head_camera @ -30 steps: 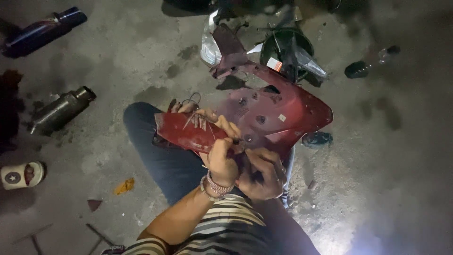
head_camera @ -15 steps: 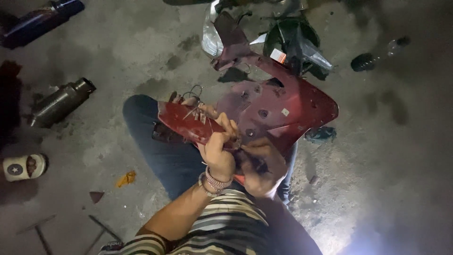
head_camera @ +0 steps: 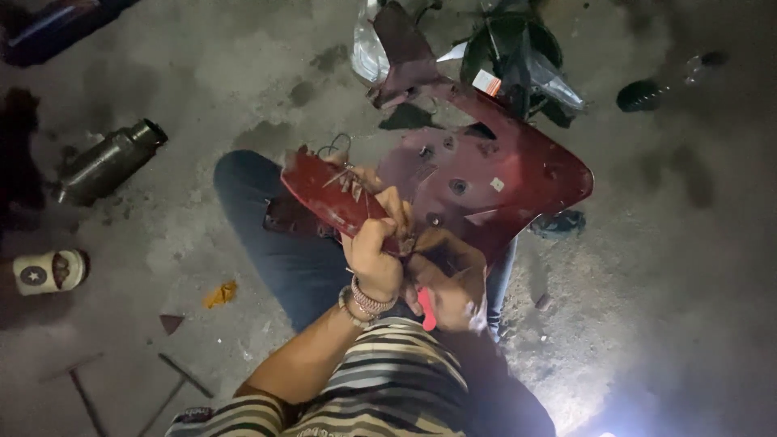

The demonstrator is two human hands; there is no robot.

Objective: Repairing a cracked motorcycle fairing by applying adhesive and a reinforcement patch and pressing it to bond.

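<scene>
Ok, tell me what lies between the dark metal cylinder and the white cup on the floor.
Head view: only bare, stained concrete floor lies between the metal cylinder and the white cup.

You had two hands at work, your left hand [head_camera: 374, 257] and your right hand [head_camera: 445, 283], on one red body panel [head_camera: 486, 182]. One dark cylinder [head_camera: 105, 162], one small white cup [head_camera: 50, 271] and one dark bottle [head_camera: 647, 93] lay on the floor [head_camera: 202, 89].

The scooter body panel [head_camera: 486, 174] is dark red, glossy, with a small white sticker. The jeans [head_camera: 275, 235] are dark blue. The shirt [head_camera: 388, 388] is striped black and cream. The concrete floor [head_camera: 202, 97] is grey, stained darker. The tool handle [head_camera: 426, 311] is bright red.
</scene>
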